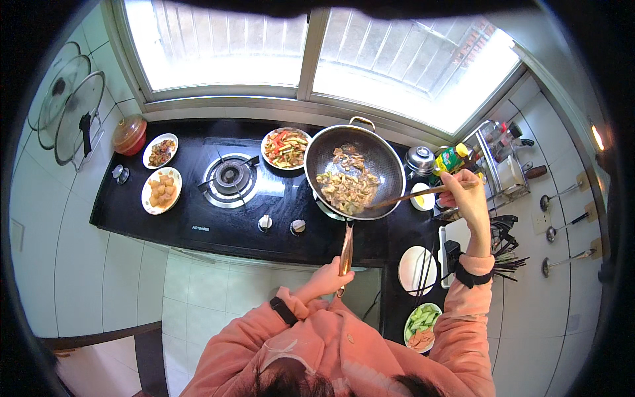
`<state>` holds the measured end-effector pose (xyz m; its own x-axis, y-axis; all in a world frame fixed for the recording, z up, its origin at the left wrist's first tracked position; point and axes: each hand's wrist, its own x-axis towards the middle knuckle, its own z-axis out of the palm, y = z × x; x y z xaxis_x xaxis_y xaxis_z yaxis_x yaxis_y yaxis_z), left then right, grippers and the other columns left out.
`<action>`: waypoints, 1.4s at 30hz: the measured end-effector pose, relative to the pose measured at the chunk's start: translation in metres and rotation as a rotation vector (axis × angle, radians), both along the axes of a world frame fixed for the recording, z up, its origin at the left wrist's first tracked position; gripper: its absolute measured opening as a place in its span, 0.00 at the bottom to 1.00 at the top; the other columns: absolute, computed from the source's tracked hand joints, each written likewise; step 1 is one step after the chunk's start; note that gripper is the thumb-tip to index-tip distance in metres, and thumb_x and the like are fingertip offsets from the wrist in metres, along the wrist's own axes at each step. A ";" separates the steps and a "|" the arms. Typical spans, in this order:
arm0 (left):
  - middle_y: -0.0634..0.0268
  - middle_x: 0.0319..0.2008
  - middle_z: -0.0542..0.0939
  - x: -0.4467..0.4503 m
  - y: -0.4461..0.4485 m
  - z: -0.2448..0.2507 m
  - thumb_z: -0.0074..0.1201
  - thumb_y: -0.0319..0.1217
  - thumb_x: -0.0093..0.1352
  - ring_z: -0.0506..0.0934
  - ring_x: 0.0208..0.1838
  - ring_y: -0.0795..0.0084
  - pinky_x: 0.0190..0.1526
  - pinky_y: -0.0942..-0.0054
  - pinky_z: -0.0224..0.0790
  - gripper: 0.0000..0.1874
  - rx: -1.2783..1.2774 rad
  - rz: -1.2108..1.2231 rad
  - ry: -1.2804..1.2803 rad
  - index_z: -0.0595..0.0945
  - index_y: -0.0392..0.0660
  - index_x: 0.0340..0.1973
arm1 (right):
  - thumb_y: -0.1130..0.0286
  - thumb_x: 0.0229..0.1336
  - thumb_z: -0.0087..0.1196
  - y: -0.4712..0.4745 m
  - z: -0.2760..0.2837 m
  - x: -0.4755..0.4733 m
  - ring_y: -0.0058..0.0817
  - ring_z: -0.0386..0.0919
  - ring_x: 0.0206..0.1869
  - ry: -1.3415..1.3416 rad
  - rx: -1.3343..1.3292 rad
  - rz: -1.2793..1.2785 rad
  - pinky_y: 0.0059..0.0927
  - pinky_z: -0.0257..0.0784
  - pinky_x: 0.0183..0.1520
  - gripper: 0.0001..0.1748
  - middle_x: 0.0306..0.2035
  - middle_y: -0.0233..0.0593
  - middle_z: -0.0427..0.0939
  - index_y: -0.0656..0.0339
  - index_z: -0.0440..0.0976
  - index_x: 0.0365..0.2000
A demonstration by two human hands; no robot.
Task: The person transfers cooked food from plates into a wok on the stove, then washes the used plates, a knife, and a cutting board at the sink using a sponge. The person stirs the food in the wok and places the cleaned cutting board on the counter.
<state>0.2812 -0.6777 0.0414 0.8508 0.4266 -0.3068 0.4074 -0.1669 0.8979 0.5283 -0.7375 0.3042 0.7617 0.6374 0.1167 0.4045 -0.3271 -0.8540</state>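
My left hand [331, 276] grips the long handle [347, 248] of a dark wok [389, 168] on the right burner. Small pieces of cooked food [347, 188], which look like sliced meat or mushroom, lie in the wok's lower and middle part. With my right hand [464, 191], raised to the right of the wok, I hold the end of a wooden spatula [407, 195]. The spatula slants down to the left over the wok's rim, and its tip is among the food.
The left gas burner [230, 173] holds no pan. Plates of cooked vegetables [286, 149], braised chunks [162, 191] and a dark dish [161, 151] stand leftward. At right are a small egg-yellow bowl [422, 197], a white plate [412, 268] with chopsticks, sliced cucumber [421, 317] and a spice rack [511, 173].
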 end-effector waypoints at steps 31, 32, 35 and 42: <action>0.42 0.30 0.80 -0.002 -0.004 -0.003 0.52 0.50 0.63 0.79 0.35 0.43 0.37 0.52 0.70 0.27 -0.031 0.063 -0.005 0.68 0.37 0.41 | 0.77 0.55 0.51 0.031 -0.129 -0.011 0.32 0.81 0.28 0.292 0.705 -0.103 0.29 0.81 0.35 0.05 0.28 0.43 0.77 0.64 0.66 0.25; 0.42 0.30 0.80 -0.002 -0.004 -0.004 0.52 0.50 0.63 0.79 0.35 0.42 0.37 0.51 0.70 0.27 -0.035 0.062 -0.006 0.68 0.37 0.41 | 0.78 0.55 0.51 0.029 -0.132 -0.008 0.32 0.81 0.28 0.329 0.671 -0.171 0.29 0.81 0.35 0.05 0.28 0.43 0.77 0.64 0.66 0.25; 0.42 0.30 0.79 -0.002 -0.005 -0.006 0.52 0.50 0.63 0.79 0.35 0.42 0.37 0.51 0.69 0.27 -0.025 0.069 -0.014 0.68 0.37 0.40 | 0.78 0.55 0.51 0.037 -0.151 -0.013 0.35 0.80 0.27 0.368 0.783 -0.243 0.28 0.81 0.32 0.06 0.27 0.45 0.76 0.66 0.65 0.27; 0.42 0.29 0.79 -0.001 -0.004 -0.006 0.53 0.50 0.63 0.78 0.34 0.41 0.35 0.51 0.68 0.26 -0.031 0.054 -0.038 0.68 0.38 0.40 | 0.76 0.58 0.51 0.030 -0.151 -0.012 0.36 0.81 0.33 0.366 0.614 -0.098 0.31 0.81 0.37 0.05 0.31 0.46 0.77 0.64 0.67 0.28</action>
<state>0.2801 -0.6820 0.0355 0.8380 0.4628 -0.2889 0.3810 -0.1173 0.9171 0.5162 -0.7074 0.1536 0.8710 0.4652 0.1581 0.0505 0.2353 -0.9706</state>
